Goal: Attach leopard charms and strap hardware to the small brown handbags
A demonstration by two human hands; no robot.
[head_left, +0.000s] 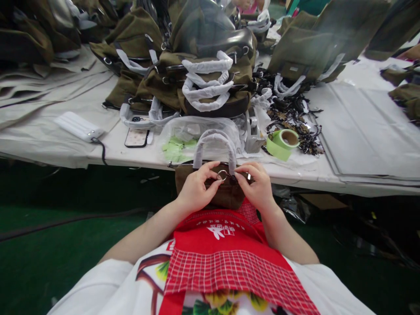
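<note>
Together, left hand (pixel 198 186) pinching metal ring (pixel 224 171), right hand (pixel 257 186) pinching dark piece (pixel 232 179), red apron (pixel 203 243), white lettering (pixel 226 232) illegible.

My left fingers (pixel 214 188) pinch a metal ring (pixel 224 171); my right fingers (pixel 246 169), just beside, grip a small dark piece (pixel 232 179). Under both: a brown bag (pixel 226 199), at the near edge of the worktop (pixel 311 173). Its wrapped handle (pixel 215 135) arches just beyond my fingers. Farther ahead, piled olive bags (pixel 170 87). Beyond and left: phone (pixel 135 138), then white device (pixel 78 126) with black cord (pixel 103 151). Beyond and right: green tape roll (pixel 278 148).
</note>
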